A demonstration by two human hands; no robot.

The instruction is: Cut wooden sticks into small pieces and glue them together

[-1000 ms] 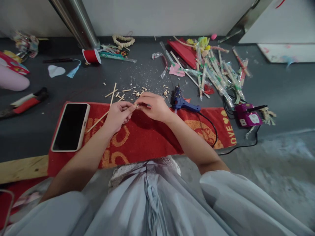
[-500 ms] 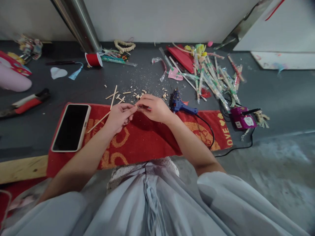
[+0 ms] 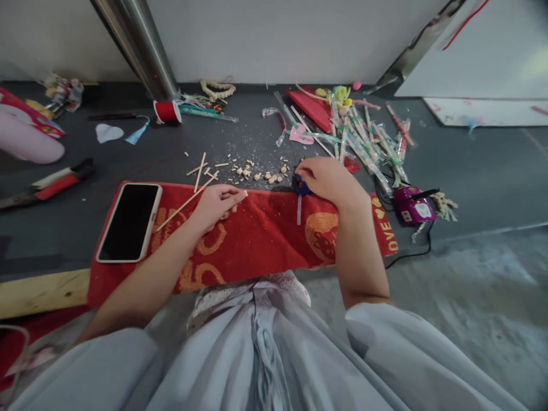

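1. The left hand [image 3: 216,204] is pinched, the thumb [image 3: 234,199] lying along the near side of the index finger and pointing rightward.
2. Behind those fingers, toward the body, the left wrist [image 3: 193,225] runs nearly straight into the left forearm [image 3: 148,279], which slants down and leftward.
3. The right hand [image 3: 327,178] is well apart, to the right of the left fingertips, back upward, fingers curled, partly hidden.
4. To the right of its fingers, the right wrist [image 3: 355,201] bends sharply; the right forearm [image 3: 363,248] drops steeply toward the body.
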